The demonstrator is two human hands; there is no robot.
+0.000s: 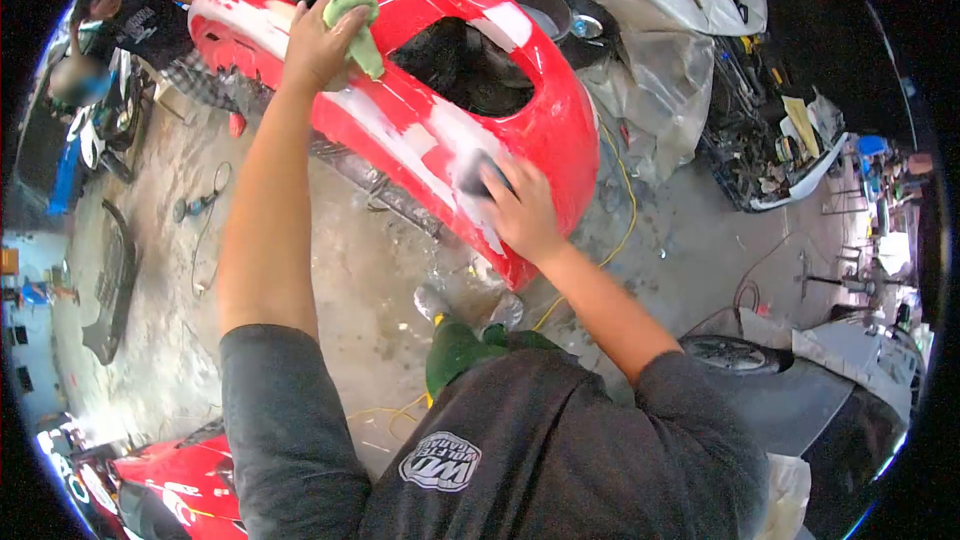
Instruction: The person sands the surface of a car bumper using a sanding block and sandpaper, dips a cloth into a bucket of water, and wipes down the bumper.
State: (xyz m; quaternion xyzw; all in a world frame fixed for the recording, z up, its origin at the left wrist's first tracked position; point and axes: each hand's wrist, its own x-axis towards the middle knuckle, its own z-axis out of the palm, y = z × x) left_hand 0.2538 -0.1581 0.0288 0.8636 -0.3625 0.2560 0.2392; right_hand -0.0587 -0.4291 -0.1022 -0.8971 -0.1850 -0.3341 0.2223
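Bumper (pixel 572 115), red with pale patches, sits in the far middle of the room, in front of the person; from where I stand, the left hand (pixel 318 46) is curled round a green cloth (pixel 352 8) at the bumper's left part; the right hand (pixel 524 208) has a dark block (pixel 482 172) under its half-spread fingers, on a pale patch nearer the right end; rubbing that patch looks like the step in hand; the next move seems to call for a flat block and a soft, even push; another person (pixel 150 25) is at the far left.
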